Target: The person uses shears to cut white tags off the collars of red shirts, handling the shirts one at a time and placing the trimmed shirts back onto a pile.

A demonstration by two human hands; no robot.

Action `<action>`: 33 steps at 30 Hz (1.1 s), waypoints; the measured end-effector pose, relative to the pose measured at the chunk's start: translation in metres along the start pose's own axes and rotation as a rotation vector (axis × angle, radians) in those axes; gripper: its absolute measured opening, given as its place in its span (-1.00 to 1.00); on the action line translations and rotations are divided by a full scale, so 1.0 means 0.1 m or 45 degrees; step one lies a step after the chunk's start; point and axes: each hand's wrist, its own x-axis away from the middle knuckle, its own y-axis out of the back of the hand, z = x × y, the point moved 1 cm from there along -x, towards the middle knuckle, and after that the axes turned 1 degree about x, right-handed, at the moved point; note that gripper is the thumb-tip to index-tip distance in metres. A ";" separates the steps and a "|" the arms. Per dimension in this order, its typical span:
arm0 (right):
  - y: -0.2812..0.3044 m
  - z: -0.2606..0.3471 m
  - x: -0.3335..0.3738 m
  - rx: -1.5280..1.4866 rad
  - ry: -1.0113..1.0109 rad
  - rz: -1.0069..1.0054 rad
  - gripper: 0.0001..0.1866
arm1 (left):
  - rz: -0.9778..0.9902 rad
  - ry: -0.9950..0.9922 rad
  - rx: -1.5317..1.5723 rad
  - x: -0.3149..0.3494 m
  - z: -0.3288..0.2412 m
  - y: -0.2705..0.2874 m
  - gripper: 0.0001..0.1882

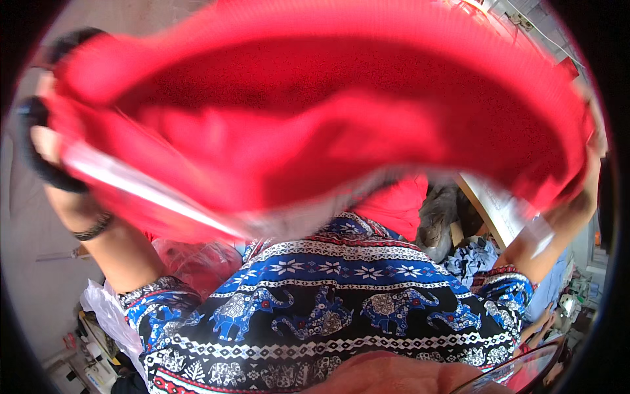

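Observation:
A red ribbed-edged garment (367, 131) is stretched wide in front of me, blurred by motion, its opening toward me. A whitish strip runs along its lower left edge. My left hand (47, 143) is closed on the garment's left side; a black curved loop (33, 151), whose kind I cannot make out, lies around its fingers. My right hand (598, 128) grips the right side, its fingers partly hidden by the cloth. More red cloth (400, 207) lies below, at my lap.
Red pieces in clear plastic (203, 262) lie at my left, beside a whitish plastic bag (115, 322). Rightward are a light-topped table edge (482, 203), a grey plastic bundle (438, 220) and crumpled blue cloth (472, 259). Another person's arm (539, 327) shows at lower right.

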 end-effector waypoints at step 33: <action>-1.78 -0.36 1.93 -0.007 -0.326 0.423 -0.84 | -0.653 1.230 -1.461 2.66 3.15 1.51 -0.60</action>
